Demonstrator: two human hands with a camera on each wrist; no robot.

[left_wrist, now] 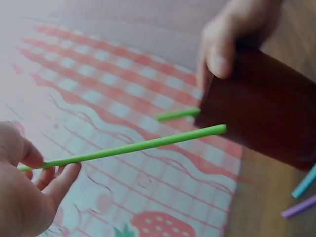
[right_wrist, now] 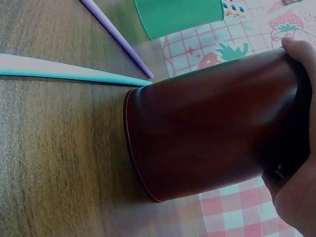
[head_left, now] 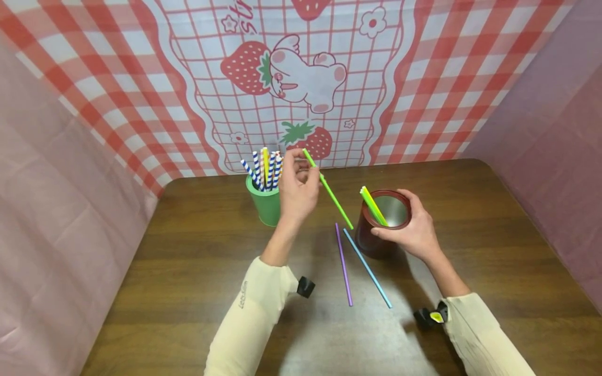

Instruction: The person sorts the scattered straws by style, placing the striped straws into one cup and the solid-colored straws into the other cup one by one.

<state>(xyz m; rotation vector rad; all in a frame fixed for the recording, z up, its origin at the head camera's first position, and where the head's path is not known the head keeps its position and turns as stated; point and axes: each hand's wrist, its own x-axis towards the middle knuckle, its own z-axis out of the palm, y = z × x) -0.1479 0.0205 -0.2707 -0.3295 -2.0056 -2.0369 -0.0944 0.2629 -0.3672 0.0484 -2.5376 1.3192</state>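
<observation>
My left hand (head_left: 299,188) pinches a green straw (head_left: 335,199) near its upper end, between thumb and fingers. The straw slants down to the right, its low end beside the dark red-brown canister (head_left: 376,237). Around the canister's rim curls my right hand (head_left: 416,230), thumb on the near side and fingers on the far side. Yellow-green straws (head_left: 373,206) lean inside the canister against its left wall. In the left wrist view the held green straw (left_wrist: 143,144) crosses in front of the wall cloth, and one green straw end (left_wrist: 177,114) pokes out of the canister.
A purple straw (head_left: 344,266) and a blue straw (head_left: 368,269) lie on the wooden table (head_left: 188,292) in front of the canister. Behind my left hand stands a green cup (head_left: 265,206) of blue-striped straws (head_left: 256,169) and a yellow one. A strawberry-print cloth (head_left: 305,78) hangs at the back.
</observation>
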